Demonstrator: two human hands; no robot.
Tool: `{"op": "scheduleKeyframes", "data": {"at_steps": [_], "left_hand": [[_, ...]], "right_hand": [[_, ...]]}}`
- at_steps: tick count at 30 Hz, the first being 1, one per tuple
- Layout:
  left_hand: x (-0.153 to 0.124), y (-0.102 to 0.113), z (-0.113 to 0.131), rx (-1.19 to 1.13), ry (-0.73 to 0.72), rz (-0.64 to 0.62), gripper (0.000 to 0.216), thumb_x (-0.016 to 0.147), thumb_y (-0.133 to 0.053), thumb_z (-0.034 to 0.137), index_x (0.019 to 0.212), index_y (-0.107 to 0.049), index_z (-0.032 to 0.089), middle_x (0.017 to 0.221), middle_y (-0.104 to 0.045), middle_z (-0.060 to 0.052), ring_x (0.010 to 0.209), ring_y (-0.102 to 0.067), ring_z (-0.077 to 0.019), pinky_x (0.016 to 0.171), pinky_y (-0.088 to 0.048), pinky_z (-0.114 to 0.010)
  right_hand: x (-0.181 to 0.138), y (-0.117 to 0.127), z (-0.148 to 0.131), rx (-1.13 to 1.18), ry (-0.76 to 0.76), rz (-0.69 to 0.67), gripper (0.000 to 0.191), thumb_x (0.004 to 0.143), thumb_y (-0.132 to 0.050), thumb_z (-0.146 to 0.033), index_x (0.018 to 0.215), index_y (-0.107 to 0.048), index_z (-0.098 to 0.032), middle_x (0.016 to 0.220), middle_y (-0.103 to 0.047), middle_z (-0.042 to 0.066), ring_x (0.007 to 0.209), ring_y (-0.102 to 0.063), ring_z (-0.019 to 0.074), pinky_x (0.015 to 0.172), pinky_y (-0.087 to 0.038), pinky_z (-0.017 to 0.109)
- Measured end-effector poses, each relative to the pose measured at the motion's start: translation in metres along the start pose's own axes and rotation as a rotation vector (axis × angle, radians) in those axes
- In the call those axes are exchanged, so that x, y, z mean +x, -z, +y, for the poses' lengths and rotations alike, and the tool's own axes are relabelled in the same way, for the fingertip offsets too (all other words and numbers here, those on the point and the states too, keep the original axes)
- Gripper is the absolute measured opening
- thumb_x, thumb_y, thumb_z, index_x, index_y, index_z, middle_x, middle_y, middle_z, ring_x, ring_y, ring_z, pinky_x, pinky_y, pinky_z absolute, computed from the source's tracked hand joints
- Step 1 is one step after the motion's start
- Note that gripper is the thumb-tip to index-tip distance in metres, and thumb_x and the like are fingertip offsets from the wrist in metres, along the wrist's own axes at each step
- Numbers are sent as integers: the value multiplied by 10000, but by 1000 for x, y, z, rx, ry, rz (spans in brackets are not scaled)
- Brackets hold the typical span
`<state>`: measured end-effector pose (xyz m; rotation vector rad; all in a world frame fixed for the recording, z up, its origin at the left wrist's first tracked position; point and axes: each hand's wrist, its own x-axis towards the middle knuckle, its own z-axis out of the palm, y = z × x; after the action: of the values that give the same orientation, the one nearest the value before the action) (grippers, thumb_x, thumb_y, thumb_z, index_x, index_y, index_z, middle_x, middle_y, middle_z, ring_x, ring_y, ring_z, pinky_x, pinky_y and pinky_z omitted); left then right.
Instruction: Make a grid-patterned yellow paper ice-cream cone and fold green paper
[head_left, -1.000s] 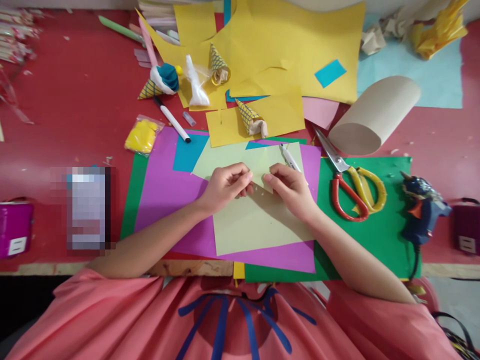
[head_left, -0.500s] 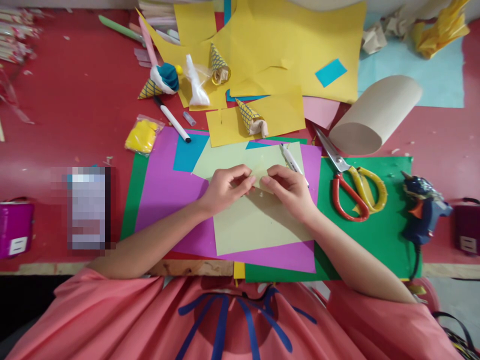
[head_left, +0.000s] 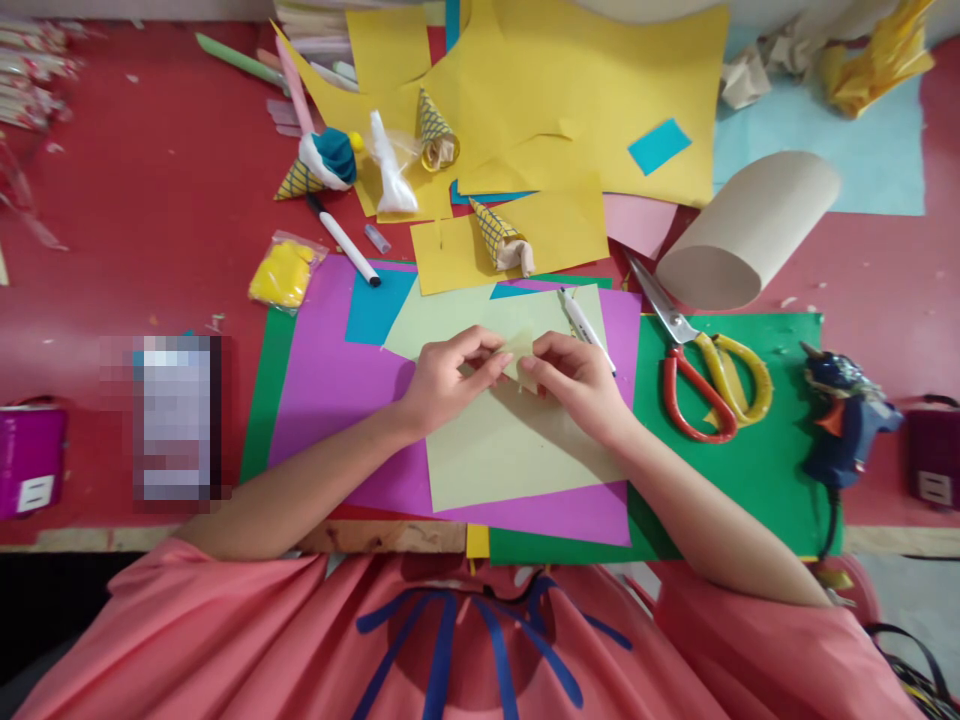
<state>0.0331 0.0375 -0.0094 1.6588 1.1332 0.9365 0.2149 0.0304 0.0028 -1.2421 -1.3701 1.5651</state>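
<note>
Over a pale green sheet of paper (head_left: 525,455), I pinch a small pale green paper piece (head_left: 517,352) between both hands. My left hand (head_left: 450,380) grips its left side with thumb and index finger. My right hand (head_left: 577,378) closes on the right side, fingertips a short gap from the left ones. The piece blends into the sheet below, so its exact outline is hard to make out. A white marker (head_left: 587,328) lies just beyond my right hand. Purple paper (head_left: 330,400) and a blue paper scrap (head_left: 377,308) are beside my left hand.
Right of the sheet lie scissors (head_left: 679,330), a cardboard tube (head_left: 757,230) and a blue glue gun (head_left: 851,430) on green card (head_left: 772,500). Toward the back are yellow paper (head_left: 585,80), a paper cone (head_left: 495,235) and a yellow clay packet (head_left: 285,270). A phone (head_left: 178,418) sits left.
My right fingertips have shifted slightly left, and the paper piece between my hands is angled a little differently. Everything else on the table stays in place.
</note>
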Motion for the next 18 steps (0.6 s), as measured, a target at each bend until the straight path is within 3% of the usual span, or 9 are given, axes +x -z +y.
{"op": "scheduleKeyframes", "data": {"at_steps": [5,10,15,18], "left_hand": [[-1,2,2,175,-170,61,144,865,-615,318,888,-692,199,740,-739,3,612,-677,-84,575,-512,-152],[2,5,3,80,-296,15,185,872,-598,222,1004,-728,226,794,-757,-12,621,-673,-76,585,-516,-157],[3,7,1,-75,-310,-44,282,845,-608,138,1059,-723,282,800,-751,-4,650,-665,-72,589,-514,-160],[3,7,0,-165,-246,-79,269,837,-599,137,1011,-737,290,808,-750,0,654,-668,-78,574,-521,-167]], "right_hand": [[0,0,-3,86,-49,-32,201,850,-588,-306,692,-540,-191,597,-541,-27,554,-495,96,543,-393,247],[1,4,0,165,-62,-40,117,833,-599,-247,733,-597,-187,610,-564,-27,561,-504,96,543,-402,236],[0,8,2,279,-95,-64,132,857,-595,-270,761,-626,-185,640,-591,-14,570,-533,98,542,-405,237],[0,8,2,297,-116,-74,126,856,-595,-262,767,-636,-183,618,-593,-17,548,-529,95,530,-407,236]]}}
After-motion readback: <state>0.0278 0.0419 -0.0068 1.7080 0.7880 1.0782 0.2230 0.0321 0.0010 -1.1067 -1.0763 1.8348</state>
